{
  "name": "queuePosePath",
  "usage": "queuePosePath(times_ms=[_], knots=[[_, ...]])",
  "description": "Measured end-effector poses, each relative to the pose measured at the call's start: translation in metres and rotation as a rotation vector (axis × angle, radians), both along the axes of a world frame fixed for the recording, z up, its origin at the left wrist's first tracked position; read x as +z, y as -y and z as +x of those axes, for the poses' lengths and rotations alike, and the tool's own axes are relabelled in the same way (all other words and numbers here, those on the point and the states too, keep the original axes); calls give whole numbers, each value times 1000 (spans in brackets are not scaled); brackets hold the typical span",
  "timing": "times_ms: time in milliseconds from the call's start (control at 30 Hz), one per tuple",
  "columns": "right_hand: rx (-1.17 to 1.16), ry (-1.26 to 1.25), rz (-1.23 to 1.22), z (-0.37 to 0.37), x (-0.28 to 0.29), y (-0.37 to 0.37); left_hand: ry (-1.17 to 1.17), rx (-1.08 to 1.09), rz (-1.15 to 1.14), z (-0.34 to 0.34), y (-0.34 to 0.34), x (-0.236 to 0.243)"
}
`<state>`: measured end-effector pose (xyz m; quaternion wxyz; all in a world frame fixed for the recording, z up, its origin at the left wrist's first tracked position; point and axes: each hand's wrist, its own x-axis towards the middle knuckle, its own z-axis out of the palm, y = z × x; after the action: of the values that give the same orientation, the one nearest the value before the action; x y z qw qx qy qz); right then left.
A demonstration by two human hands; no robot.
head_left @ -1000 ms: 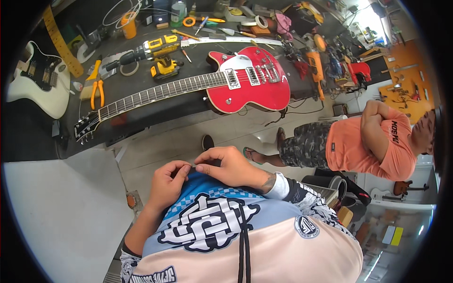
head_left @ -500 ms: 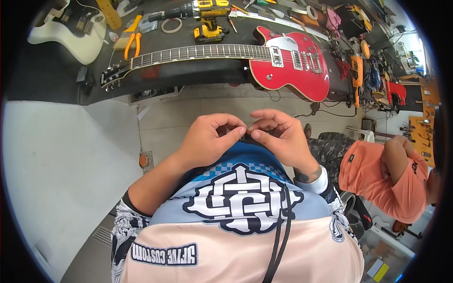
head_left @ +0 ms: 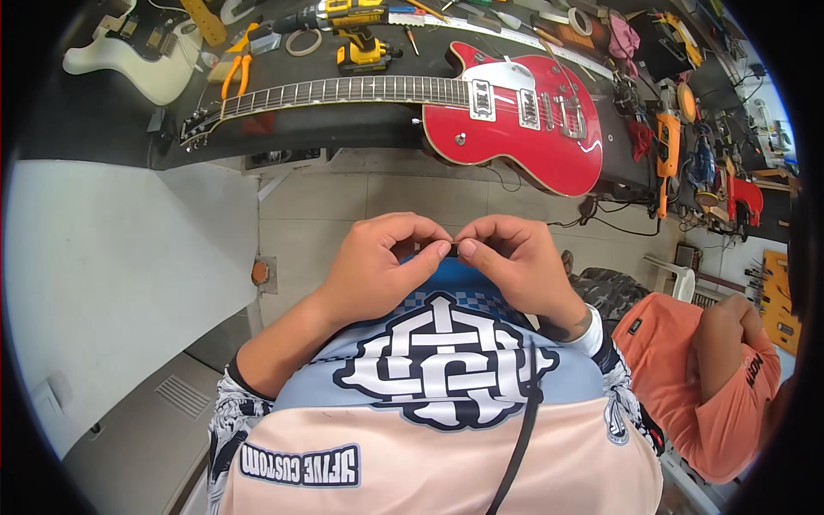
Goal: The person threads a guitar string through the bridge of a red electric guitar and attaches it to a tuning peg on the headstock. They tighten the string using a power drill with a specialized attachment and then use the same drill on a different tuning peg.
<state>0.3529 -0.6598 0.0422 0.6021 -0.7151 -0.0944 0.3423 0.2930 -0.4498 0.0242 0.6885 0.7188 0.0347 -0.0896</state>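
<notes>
Both hands meet in front of my belly, thumb and forefinger pinched on each. Between the fingertips of my left hand (head_left: 384,262) and my right hand (head_left: 518,262) runs a tiny, thin, wire-like piece (head_left: 456,243); its exact kind is too small to tell. Each hand is closed on one end of it. Beyond them, a red electric guitar (head_left: 549,159) lies face up across the front of the black workbench (head_left: 343,137). Its neck points left, and neither hand touches it.
On the bench are a yellow cordless drill (head_left: 365,53), orange-handled pliers (head_left: 236,77), a tape roll (head_left: 304,43) and a white guitar body (head_left: 142,64). An orange power tool (head_left: 668,142) is at the right. Another person (head_left: 661,369) sits right, arms folded. A white panel (head_left: 129,275) stands left.
My right fingers have curled in, the forefinger now pressing against the thumb at the thin piece. The view has shifted slightly; the guitar stays on the bench.
</notes>
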Motion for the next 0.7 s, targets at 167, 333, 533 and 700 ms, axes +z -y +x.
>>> queuePosePath(times_ms=[167, 333, 533, 700], knots=[[16, -101, 82, 7, 0, 33, -91, -43, -53, 0, 24, 1], [35, -167, 141, 8, -3, 49, -121, -18, -123, -3, 36, 7], [18, -153, 149, -2, 6, 54, 9, -30, -63, -9, 41, 9], [27, 31, 105, -13, 11, 48, 142, -40, 55, -11, 40, 10]])
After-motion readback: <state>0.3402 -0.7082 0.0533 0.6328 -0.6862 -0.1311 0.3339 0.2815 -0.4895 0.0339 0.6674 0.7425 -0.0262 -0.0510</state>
